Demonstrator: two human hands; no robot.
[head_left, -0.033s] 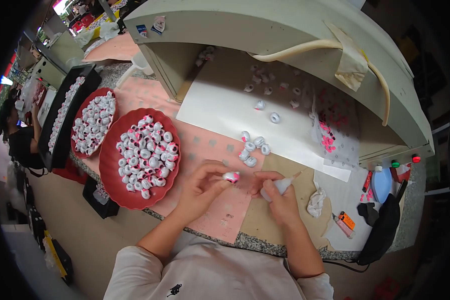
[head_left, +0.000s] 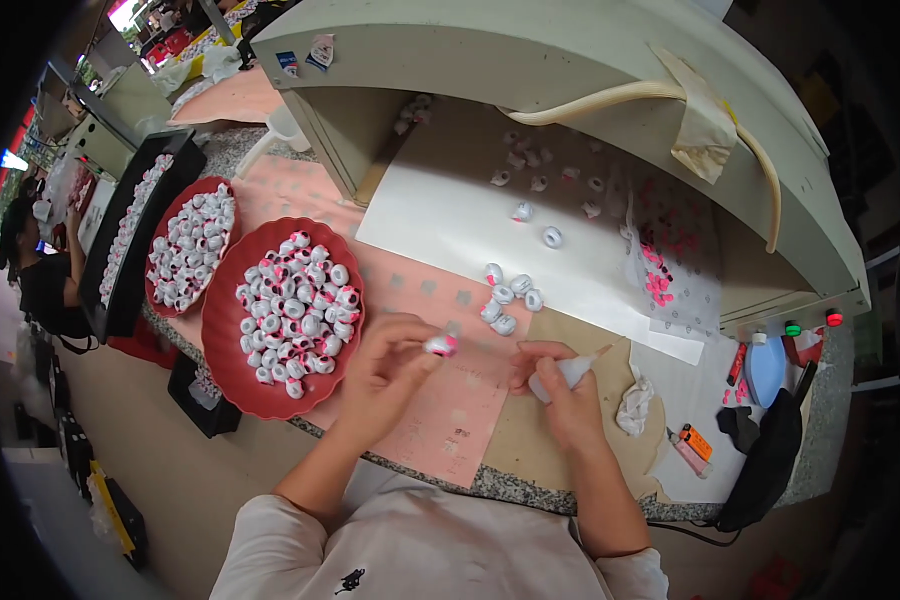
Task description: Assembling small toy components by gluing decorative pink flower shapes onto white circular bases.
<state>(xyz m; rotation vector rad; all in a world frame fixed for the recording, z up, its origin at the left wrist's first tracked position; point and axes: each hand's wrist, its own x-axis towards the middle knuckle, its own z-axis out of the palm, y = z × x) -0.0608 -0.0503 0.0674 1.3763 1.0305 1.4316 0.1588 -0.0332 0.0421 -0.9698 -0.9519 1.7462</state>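
Note:
My left hand (head_left: 383, 372) pinches a small white bead-like piece with a pink patch (head_left: 440, 346) between thumb and fingertips, over the pink sheet. A little to the right, my right hand (head_left: 558, 390) is closed around a translucent squeeze bottle (head_left: 567, 372), whose thin tip points up and right. Just beyond the hands lies a group of several white pieces (head_left: 503, 291). Left of my left hand stands a red scalloped bowl (head_left: 220, 345) heaped with similar white and pink pieces.
A pale hooded box (head_left: 450, 45) arches over the far side, with loose pieces and pink bits (head_left: 658, 285) under it. Another red bowl (head_left: 232, 226) and a black tray (head_left: 113, 200) stand left. Crumpled tissue (head_left: 634, 407), an orange lighter (head_left: 694, 440) and a blue dish (head_left: 766, 370) lie right.
My left hand has moved left with the piece, away from my right hand. The right hand keeps its hold on the bottle and has hardly moved.

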